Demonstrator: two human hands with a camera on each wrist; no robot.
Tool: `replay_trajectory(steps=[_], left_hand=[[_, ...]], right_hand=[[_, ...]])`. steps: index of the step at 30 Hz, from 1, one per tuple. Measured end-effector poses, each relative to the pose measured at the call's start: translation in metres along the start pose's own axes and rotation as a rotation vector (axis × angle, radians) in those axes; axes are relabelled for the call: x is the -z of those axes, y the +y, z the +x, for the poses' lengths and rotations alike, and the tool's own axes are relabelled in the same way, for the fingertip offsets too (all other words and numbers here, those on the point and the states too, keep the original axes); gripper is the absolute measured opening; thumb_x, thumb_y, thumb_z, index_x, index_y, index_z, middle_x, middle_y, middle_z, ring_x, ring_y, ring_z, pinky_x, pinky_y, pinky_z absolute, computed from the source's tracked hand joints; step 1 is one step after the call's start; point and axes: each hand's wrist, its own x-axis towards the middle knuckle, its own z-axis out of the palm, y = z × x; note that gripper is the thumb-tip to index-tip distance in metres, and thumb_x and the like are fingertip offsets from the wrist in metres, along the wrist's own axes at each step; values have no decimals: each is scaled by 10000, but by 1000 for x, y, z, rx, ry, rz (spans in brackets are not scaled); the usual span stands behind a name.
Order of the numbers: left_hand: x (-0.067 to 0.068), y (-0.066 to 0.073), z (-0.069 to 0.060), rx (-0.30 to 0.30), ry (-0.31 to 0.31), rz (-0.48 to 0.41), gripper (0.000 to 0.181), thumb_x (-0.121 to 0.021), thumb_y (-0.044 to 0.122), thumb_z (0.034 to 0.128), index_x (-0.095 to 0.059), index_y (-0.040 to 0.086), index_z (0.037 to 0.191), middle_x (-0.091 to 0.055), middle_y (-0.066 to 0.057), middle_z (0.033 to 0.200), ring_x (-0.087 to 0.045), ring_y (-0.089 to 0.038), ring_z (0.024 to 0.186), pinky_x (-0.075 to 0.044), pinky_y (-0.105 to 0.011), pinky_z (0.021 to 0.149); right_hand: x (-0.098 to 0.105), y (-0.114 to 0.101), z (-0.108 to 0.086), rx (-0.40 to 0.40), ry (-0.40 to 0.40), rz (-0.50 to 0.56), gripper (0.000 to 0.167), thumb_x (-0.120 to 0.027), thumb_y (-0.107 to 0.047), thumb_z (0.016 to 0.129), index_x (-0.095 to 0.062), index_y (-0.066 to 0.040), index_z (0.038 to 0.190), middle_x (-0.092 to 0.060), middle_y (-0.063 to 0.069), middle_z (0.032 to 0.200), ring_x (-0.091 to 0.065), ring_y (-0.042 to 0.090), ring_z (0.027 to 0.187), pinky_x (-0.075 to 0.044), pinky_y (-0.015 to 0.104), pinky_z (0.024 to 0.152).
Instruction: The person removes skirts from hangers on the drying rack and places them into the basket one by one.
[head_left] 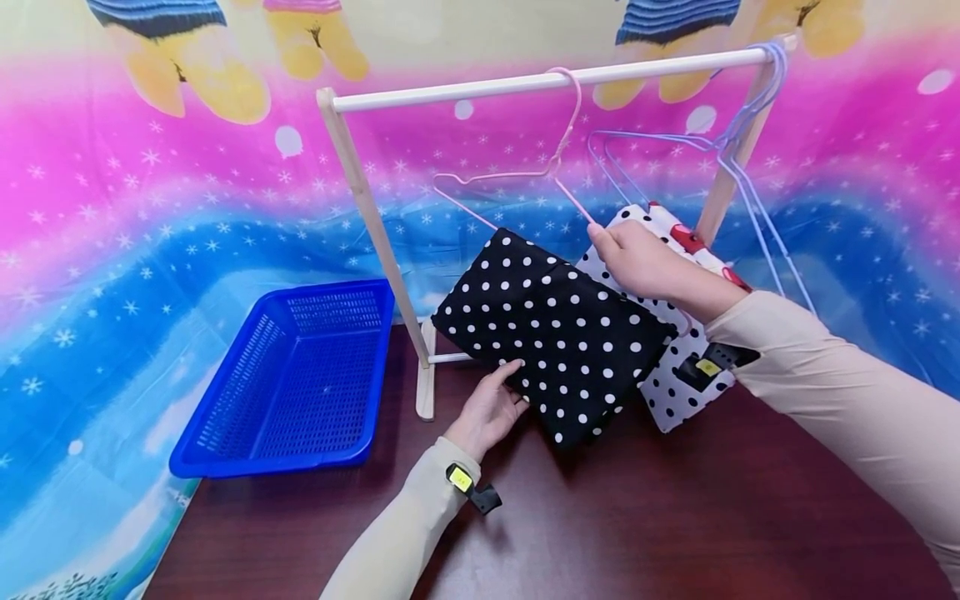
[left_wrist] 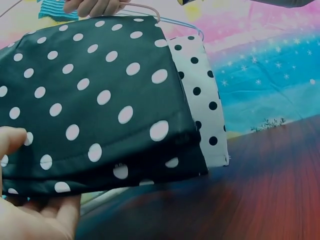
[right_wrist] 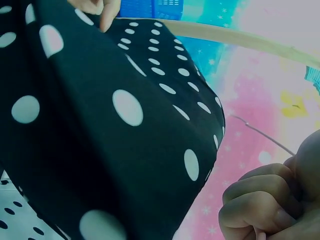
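A black cloth with white dots [head_left: 555,333] hangs folded over a pink hanger [head_left: 495,176], whose hook is over the white rail of a small rack. My right hand [head_left: 637,258] grips the hanger's sloping right arm, fingers curled round the wire in the right wrist view. Below, my left hand [head_left: 491,412] pinches the cloth's lower edge, thumb on the front and fingers behind it. In the left wrist view the cloth [left_wrist: 100,100] spreads wide above the left hand [left_wrist: 40,215]. Behind it hangs a white cloth with black dots [head_left: 667,392], partly hidden.
The wooden rack [head_left: 480,90] stands on a dark red-brown table [head_left: 675,517]. Purple-blue hangers [head_left: 750,125] hang at its right end, with a red-and-white cloth [head_left: 684,237] near them. A blue perforated basket [head_left: 277,462] sits left of the rack. A colourful printed backdrop surrounds the table.
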Motion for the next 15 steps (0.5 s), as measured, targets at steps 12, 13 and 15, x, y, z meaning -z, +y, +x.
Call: replay_trajectory(steps=[12,13,15], left_hand=[[2,11,-16,-81,-9,-107,117,-564,212,1013,-621,203,1115,-748,115,1031,-699,-29,975,-512,-225,926],[2,12,-17,-93,-16,-105,110,-562,204,1016,-621,207,1109,-751,113,1025,-704,-31,972,-519,-225,920],[2,13,-20,-113,-27,-97,107,-556,186,1022,-621,218,1101,-755,111,1016,-714,-32,964,-531,-225,904]], right_hand=[[-3,-4,2,-15,-8,7,569,-289,-340,1116,-419,-107,614,-334,-13,506,-340,147,423,-278,260,416],[-3,-4,2,-15,-11,8,569,-288,-349,1116,-423,-109,617,-336,-14,507,-343,150,423,-281,263,417],[-2,-3,2,-18,-18,7,571,-287,-363,1114,-431,-109,624,-340,-14,508,-351,156,425,-286,268,418]])
